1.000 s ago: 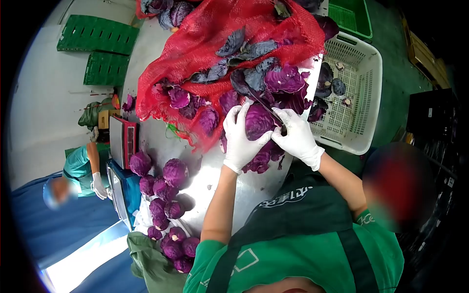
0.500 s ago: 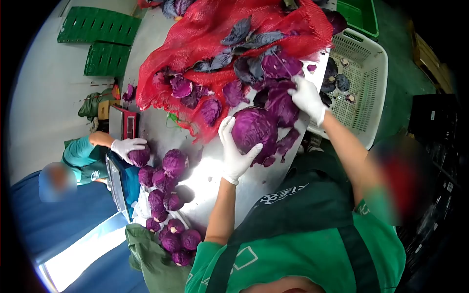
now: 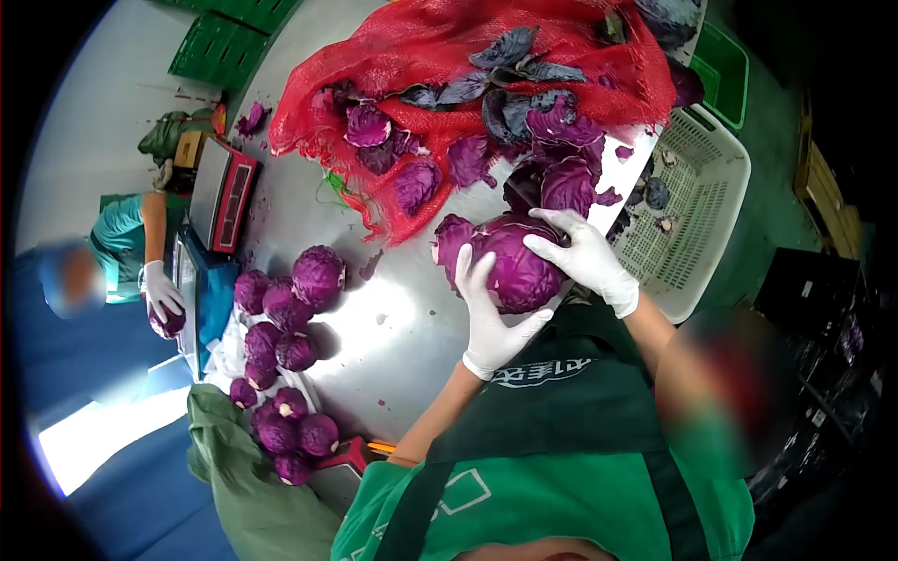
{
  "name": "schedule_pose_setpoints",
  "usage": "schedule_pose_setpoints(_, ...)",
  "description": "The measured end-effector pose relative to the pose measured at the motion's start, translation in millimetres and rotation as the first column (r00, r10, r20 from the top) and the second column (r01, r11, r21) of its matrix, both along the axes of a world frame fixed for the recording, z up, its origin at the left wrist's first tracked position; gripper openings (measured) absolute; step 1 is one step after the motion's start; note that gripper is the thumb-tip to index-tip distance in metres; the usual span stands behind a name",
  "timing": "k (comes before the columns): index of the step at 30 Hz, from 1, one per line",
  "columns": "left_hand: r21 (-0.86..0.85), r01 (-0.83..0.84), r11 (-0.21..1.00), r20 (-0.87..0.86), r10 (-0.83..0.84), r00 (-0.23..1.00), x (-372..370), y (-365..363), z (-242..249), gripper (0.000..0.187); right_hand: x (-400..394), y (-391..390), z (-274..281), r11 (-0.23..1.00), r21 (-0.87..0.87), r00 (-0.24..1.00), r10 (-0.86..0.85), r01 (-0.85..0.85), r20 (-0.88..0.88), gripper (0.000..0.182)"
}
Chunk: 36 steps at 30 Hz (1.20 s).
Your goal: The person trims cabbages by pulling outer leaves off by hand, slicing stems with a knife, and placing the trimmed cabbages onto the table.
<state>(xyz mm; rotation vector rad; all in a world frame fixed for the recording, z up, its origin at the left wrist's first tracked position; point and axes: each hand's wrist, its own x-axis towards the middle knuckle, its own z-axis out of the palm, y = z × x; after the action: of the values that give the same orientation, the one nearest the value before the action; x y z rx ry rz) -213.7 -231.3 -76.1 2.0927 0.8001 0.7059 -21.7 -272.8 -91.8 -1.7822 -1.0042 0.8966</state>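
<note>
Both hands in thin white disposable gloves: left hand (image 3: 491,323) glove ends just past the wrist w/ a rolled cuff, right hand (image 3: 587,257) glove the same, slightly wrinkled at the knuckles. Forearms bare below the cuffs. Short-sleeved bright green shirt, lower centre of frame, w/ white outline print on the chest. Over it a dark green apron w/ wide straps & white lettering across the bib, chars too small to read.
</note>
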Motion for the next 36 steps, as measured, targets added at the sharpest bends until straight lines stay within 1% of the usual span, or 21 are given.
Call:
schedule_pose_setpoints(1, -0.288, -0.054, 0.956, 0.166, 0.105, 0.981, 2.8, -3.7, -1.9, 0.096, 1.9, -1.9, -4.0, 1.000, 0.022, 0.941, -0.010, 0.018, -0.338, 0.059)
schedule_pose_setpoints(2, -0.552, -0.048, 0.833, 0.295, 0.248, 0.923, 6.2, -5.5, -5.3, 0.096, 5.2, -6.5, -4.2, 1.000, -0.021, 0.934, -0.007, -0.001, -0.356, 0.057)
schedule_pose_setpoints(3, -0.586, -0.226, 0.778, 0.163, 0.386, 0.908, 3.5, -3.4, -17.1, 0.091, 5.2, -9.8, -2.6, 1.000, 0.004, 0.920, 0.014, -0.014, -0.391, 0.055)
schedule_pose_setpoints(4, -0.647, -0.233, 0.726, 0.128, 0.405, 0.905, 1.4, -2.1, -26.3, 0.088, 4.3, -14.8, -1.8, 0.999, 0.025, 0.903, 0.032, -0.024, -0.429, 0.054)
schedule_pose_setpoints(6, -0.348, -0.233, 0.908, -0.080, 0.219, 0.972, 2.0, -2.2, -26.8, 0.088, 7.5, -21.7, -4.9, 0.999, 0.036, 0.869, 0.046, -0.033, -0.492, 0.054)
schedule_pose_setpoints(8, -0.359, -0.193, 0.913, 0.010, 0.210, 0.978, 14.2, 1.9, -18.1, 0.091, 11.0, -24.3, -1.4, 0.999, 0.037, 0.887, 0.041, -0.027, -0.460, 0.054)
schedule_pose_setpoints(10, -0.119, -0.099, 0.988, -0.030, 0.096, 0.995, 19.3, 11.7, -13.5, 0.098, 15.1, -25.8, -12.7, 0.999, 0.042, 0.864, 0.014, 0.009, -0.504, 0.057)
schedule_pose_setpoints(12, -0.066, -0.053, 0.996, -0.020, 0.051, 0.998, 24.1, 20.9, -11.7, 0.103, 18.2, -27.3, -13.2, 0.998, 0.037, 0.833, -0.027, 0.057, -0.553, 0.059)
schedule_pose_setpoints(14, 0.144, 0.005, 0.990, -0.063, 0.004, 0.998, 30.1, 27.1, -9.4, 0.105, 19.7, -20.3, -3.0, 1.000, -0.009, 0.961, -0.017, 0.015, -0.277, 0.067)
schedule_pose_setpoints(15, 0.178, 0.039, 0.983, -0.100, -0.021, 0.995, 33.0, 29.6, -8.5, 0.105, 20.2, -14.2, -2.4, 0.999, 0.045, 0.999, 0.024, -0.023, -0.035, 0.074)
schedule_pose_setpoints(16, 0.174, 0.047, 0.984, -0.101, -0.029, 0.994, 34.4, 29.5, -7.7, 0.105, 18.5, -7.1, 25.2, 0.992, -0.119, 0.988, 0.065, -0.049, 0.140, 0.078)
schedule_pose_setpoints(18, 0.193, 0.043, 0.980, -0.153, -0.013, 0.988, 38.1, 29.9, -6.0, 0.105, 22.9, -5.7, 6.9, 1.000, -0.016, 0.984, 0.003, 0.000, 0.178, 0.075)
schedule_pose_setpoints(22, 0.173, 0.068, 0.983, -0.197, -0.033, 0.980, 42.3, 28.9, 1.3, 0.104, 26.1, -7.9, 14.5, 0.996, -0.079, 0.969, -0.015, 0.035, 0.247, 0.067)
schedule_pose_setpoints(24, 0.181, 0.072, 0.981, -0.191, -0.037, 0.981, 43.0, 31.5, -1.1, 0.104, 19.2, -5.2, 23.7, 0.999, -0.013, 0.955, -0.032, 0.038, 0.296, 0.057)
schedule_pose_setpoints(26, 0.197, 0.086, 0.977, -0.179, -0.050, 0.983, 42.6, 32.8, -2.6, 0.103, 20.5, 0.9, 28.6, 0.997, -0.058, 0.892, -0.024, 0.056, 0.452, 0.038)
schedule_pose_setpoints(28, 0.159, 0.131, 0.979, -0.238, -0.090, 0.967, 40.7, 30.3, 7.0, 0.105, 54.2, 10.2, -16.1, 0.979, -0.003, 0.872, -0.178, 0.202, 0.457, 0.033)
schedule_pose_setpoints(31, 0.176, 0.176, 0.968, -0.240, -0.131, 0.962, 41.0, 24.0, 8.5, 0.107, 84.2, 28.3, -38.3, 0.975, -0.112, 0.866, -0.115, 0.193, 0.486, 0.035)
schedule_pose_setpoints(32, 0.176, 0.171, 0.970, -0.241, -0.126, 0.962, 42.1, 23.6, 8.8, 0.107, 83.9, 32.3, -39.2, 0.979, 0.011, 0.775, -0.167, 0.202, 0.610, 0.036)
schedule_pose_setpoints(34, 0.061, 0.061, 0.996, -0.154, -0.051, 0.987, 45.0, 23.8, 10.5, 0.112, 70.3, 37.7, 5.3, 0.962, 0.150, 0.673, -0.267, 0.227, 0.689, 0.036)
schedule_pose_setpoints(35, 0.075, 0.059, 0.995, -0.166, -0.046, 0.985, 45.3, 25.1, 6.2, 0.116, 64.9, 34.7, 18.7, 0.945, 0.259, 0.648, -0.326, 0.200, 0.688, 0.034)
schedule_pose_setpoints(36, 0.075, 0.048, 0.996, -0.159, -0.036, 0.987, 46.3, 25.9, 6.6, 0.116, 58.5, 29.2, 35.2, 0.966, 0.158, 0.749, -0.258, 0.204, 0.611, 0.029)
